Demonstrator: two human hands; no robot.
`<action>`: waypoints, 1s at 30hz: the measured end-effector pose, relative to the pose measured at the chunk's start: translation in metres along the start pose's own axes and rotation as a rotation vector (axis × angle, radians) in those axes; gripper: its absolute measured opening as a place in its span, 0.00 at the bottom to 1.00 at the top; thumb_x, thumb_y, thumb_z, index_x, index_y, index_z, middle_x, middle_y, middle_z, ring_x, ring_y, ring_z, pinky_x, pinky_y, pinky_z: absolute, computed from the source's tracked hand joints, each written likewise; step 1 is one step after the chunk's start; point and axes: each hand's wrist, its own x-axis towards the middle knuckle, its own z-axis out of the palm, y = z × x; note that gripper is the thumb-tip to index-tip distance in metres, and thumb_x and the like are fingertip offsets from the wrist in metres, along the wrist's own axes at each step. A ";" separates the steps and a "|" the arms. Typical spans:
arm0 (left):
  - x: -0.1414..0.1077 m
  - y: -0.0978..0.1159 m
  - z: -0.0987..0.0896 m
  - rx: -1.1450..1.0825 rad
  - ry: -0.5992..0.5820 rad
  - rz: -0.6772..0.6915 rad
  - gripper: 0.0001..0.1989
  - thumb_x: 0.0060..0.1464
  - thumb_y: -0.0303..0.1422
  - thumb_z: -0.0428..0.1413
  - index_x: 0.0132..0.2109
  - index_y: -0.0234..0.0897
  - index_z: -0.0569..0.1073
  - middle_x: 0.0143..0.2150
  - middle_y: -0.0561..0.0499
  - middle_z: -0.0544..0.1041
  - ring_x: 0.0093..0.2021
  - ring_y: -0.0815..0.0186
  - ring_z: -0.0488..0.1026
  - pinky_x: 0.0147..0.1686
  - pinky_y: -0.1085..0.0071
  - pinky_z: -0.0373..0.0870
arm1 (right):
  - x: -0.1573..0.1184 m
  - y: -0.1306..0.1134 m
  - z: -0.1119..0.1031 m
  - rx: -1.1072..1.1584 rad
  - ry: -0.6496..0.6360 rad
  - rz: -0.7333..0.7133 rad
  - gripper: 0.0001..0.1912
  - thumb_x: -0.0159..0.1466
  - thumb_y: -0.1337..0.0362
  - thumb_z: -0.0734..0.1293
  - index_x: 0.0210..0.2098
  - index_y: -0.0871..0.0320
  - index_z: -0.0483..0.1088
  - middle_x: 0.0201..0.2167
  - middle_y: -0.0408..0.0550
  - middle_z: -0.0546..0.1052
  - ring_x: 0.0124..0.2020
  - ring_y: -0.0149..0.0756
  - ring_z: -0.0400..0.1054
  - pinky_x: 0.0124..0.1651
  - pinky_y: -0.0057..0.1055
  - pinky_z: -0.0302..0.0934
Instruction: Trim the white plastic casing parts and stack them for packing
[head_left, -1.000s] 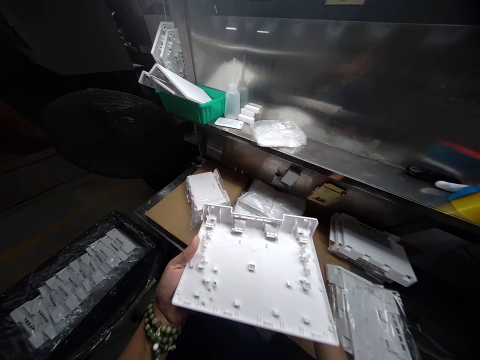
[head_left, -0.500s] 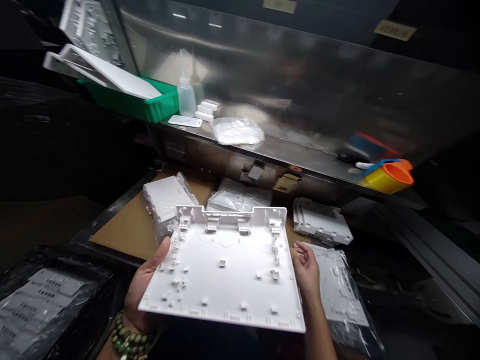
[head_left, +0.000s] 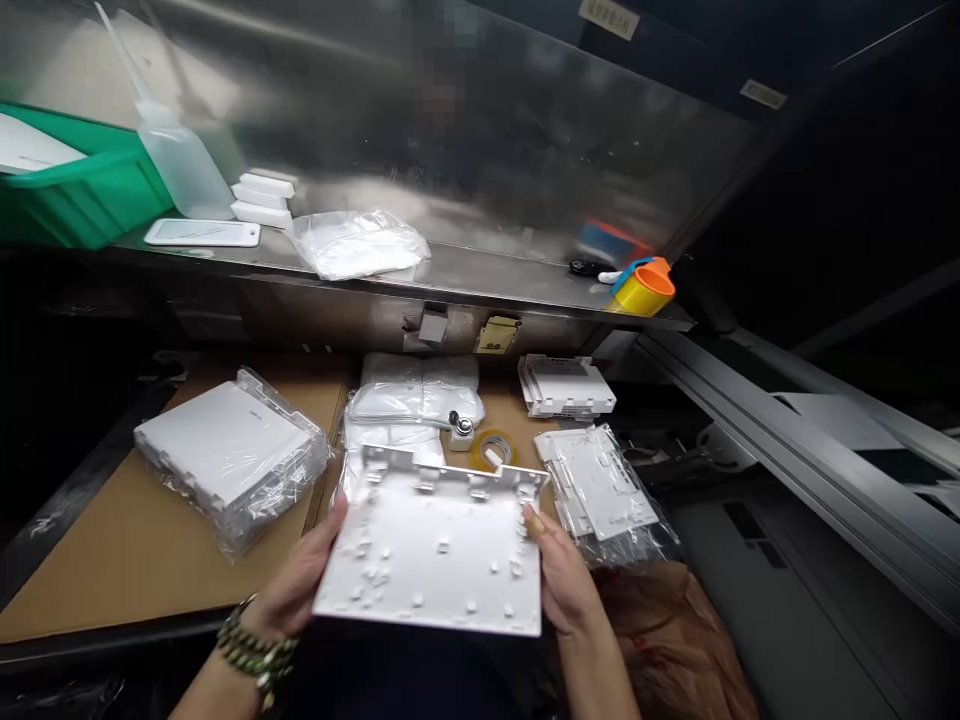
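Observation:
A white plastic housing panel (head_left: 435, 560), its inner side with small clips and posts facing up, is held in front of me. My left hand (head_left: 306, 565) grips its left edge, thumb on top, with a bead bracelet at the wrist. At the right edge my right hand (head_left: 564, 570) closes on the panel, thumb over the rim. The fingers beneath are hidden. Just beyond the panel's far edge lie a roll of yellowish tape (head_left: 480, 452) and a small white piece with a round metal part (head_left: 462, 430).
Bagged white panels (head_left: 225, 440) lie on cardboard at left. Folded clear bags (head_left: 412, 390) are behind the panel; more white parts (head_left: 568, 386) and flat panels (head_left: 600, 485) stand right. The shelf above holds a green bin (head_left: 97, 195), a squeeze bottle (head_left: 184, 165) and a yellow-orange tape dispenser (head_left: 643, 290).
The view has swung to the right and down over the bench. The panel sits lower in view, and my right hand has come onto its right edge with the thumb on top.

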 end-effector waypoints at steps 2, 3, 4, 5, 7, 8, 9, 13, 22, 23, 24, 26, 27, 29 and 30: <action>0.032 -0.025 -0.011 0.472 0.194 0.197 0.32 0.63 0.58 0.46 0.42 0.34 0.80 0.39 0.37 0.83 0.45 0.43 0.80 0.51 0.47 0.75 | -0.002 0.016 -0.033 0.110 0.146 0.095 0.27 0.54 0.47 0.80 0.46 0.58 0.80 0.39 0.55 0.85 0.48 0.54 0.80 0.51 0.50 0.75; 0.047 -0.039 -0.017 0.571 0.227 0.231 0.26 0.60 0.55 0.53 0.38 0.36 0.80 0.39 0.38 0.82 0.47 0.42 0.78 0.54 0.45 0.72 | -0.005 0.023 -0.052 0.156 0.230 0.117 0.29 0.54 0.46 0.79 0.48 0.57 0.79 0.43 0.55 0.85 0.50 0.54 0.79 0.52 0.51 0.74; 0.061 -0.053 -0.023 0.671 0.251 0.264 0.21 0.56 0.52 0.59 0.37 0.37 0.79 0.40 0.39 0.81 0.50 0.41 0.76 0.57 0.42 0.69 | -0.008 0.029 -0.071 0.180 0.316 0.106 0.30 0.55 0.44 0.77 0.50 0.57 0.79 0.47 0.55 0.84 0.52 0.55 0.78 0.53 0.51 0.74; 0.074 -0.067 -0.027 0.748 0.255 0.289 0.17 0.54 0.48 0.63 0.39 0.37 0.79 0.44 0.39 0.80 0.55 0.40 0.73 0.60 0.41 0.65 | -0.013 0.034 -0.089 0.183 0.397 0.076 0.31 0.58 0.43 0.75 0.53 0.56 0.77 0.51 0.56 0.82 0.55 0.54 0.77 0.55 0.51 0.74; 0.093 -0.089 -0.034 0.893 0.242 0.328 0.17 0.52 0.41 0.66 0.46 0.36 0.78 0.53 0.39 0.77 0.61 0.42 0.67 0.63 0.40 0.60 | -0.023 0.041 -0.116 0.157 0.531 0.001 0.33 0.62 0.42 0.72 0.60 0.53 0.74 0.58 0.55 0.78 0.59 0.52 0.74 0.58 0.50 0.72; 0.100 -0.096 -0.036 0.954 0.229 0.339 0.18 0.54 0.39 0.65 0.49 0.35 0.76 0.57 0.39 0.75 0.63 0.44 0.66 0.64 0.40 0.59 | -0.027 0.042 -0.124 0.142 0.580 -0.034 0.33 0.63 0.42 0.71 0.62 0.52 0.72 0.61 0.54 0.76 0.61 0.51 0.72 0.60 0.49 0.72; 0.106 -0.102 -0.038 1.006 0.215 0.341 0.17 0.57 0.38 0.64 0.50 0.35 0.76 0.58 0.40 0.74 0.63 0.46 0.66 0.64 0.41 0.59 | -0.032 0.043 -0.128 0.134 0.617 -0.056 0.34 0.63 0.43 0.71 0.64 0.51 0.70 0.62 0.53 0.75 0.62 0.50 0.71 0.61 0.48 0.71; 0.123 -0.100 -0.045 1.119 0.168 0.285 0.11 0.66 0.38 0.57 0.48 0.36 0.76 0.52 0.45 0.77 0.56 0.54 0.73 0.59 0.47 0.67 | -0.037 0.044 -0.116 0.188 0.682 -0.060 0.38 0.63 0.46 0.73 0.68 0.50 0.65 0.64 0.52 0.73 0.65 0.50 0.68 0.65 0.48 0.68; 0.155 -0.063 -0.087 0.838 0.041 0.038 0.11 0.61 0.37 0.63 0.44 0.34 0.75 0.35 0.53 0.79 0.34 0.64 0.78 0.41 0.61 0.77 | -0.031 0.043 -0.075 0.362 0.557 -0.017 0.34 0.66 0.48 0.71 0.68 0.53 0.65 0.65 0.51 0.72 0.66 0.47 0.67 0.68 0.48 0.64; 0.159 -0.061 -0.090 0.770 0.009 0.009 0.10 0.61 0.37 0.63 0.43 0.34 0.75 0.35 0.53 0.79 0.33 0.65 0.78 0.39 0.63 0.78 | -0.031 0.043 -0.073 0.363 0.540 -0.017 0.34 0.66 0.48 0.70 0.67 0.53 0.66 0.65 0.51 0.73 0.65 0.48 0.68 0.67 0.48 0.64; 0.162 -0.059 -0.094 0.703 -0.020 -0.014 0.09 0.62 0.36 0.62 0.43 0.33 0.75 0.35 0.52 0.79 0.34 0.65 0.78 0.38 0.63 0.78 | -0.031 0.043 -0.073 0.362 0.523 -0.016 0.33 0.66 0.47 0.70 0.67 0.52 0.66 0.65 0.51 0.73 0.65 0.48 0.68 0.67 0.48 0.64; 0.166 -0.054 -0.100 0.584 -0.058 -0.034 0.08 0.63 0.34 0.62 0.43 0.33 0.75 0.39 0.51 0.80 0.37 0.65 0.79 0.39 0.63 0.79 | -0.030 0.044 -0.075 0.361 0.494 -0.016 0.32 0.66 0.47 0.71 0.65 0.52 0.68 0.64 0.51 0.73 0.64 0.48 0.69 0.67 0.48 0.65; 0.167 -0.053 -0.102 0.536 -0.066 -0.029 0.08 0.63 0.34 0.62 0.44 0.33 0.75 0.40 0.50 0.80 0.38 0.64 0.79 0.40 0.63 0.80 | -0.029 0.046 -0.076 0.361 0.484 -0.016 0.31 0.66 0.47 0.71 0.64 0.52 0.69 0.64 0.51 0.74 0.64 0.48 0.70 0.66 0.48 0.65; 0.166 -0.049 -0.103 0.462 -0.073 -0.003 0.07 0.63 0.33 0.62 0.43 0.33 0.75 0.39 0.51 0.79 0.38 0.64 0.79 0.40 0.63 0.80 | -0.024 0.053 -0.077 0.353 0.447 -0.001 0.30 0.65 0.46 0.72 0.61 0.53 0.72 0.61 0.53 0.77 0.61 0.48 0.72 0.64 0.49 0.66; 0.165 -0.048 -0.101 0.435 -0.080 0.015 0.07 0.62 0.33 0.62 0.43 0.33 0.75 0.38 0.52 0.79 0.37 0.65 0.78 0.40 0.63 0.79 | -0.020 0.059 -0.076 0.338 0.405 0.024 0.30 0.64 0.45 0.72 0.59 0.55 0.74 0.58 0.54 0.79 0.60 0.50 0.73 0.62 0.50 0.68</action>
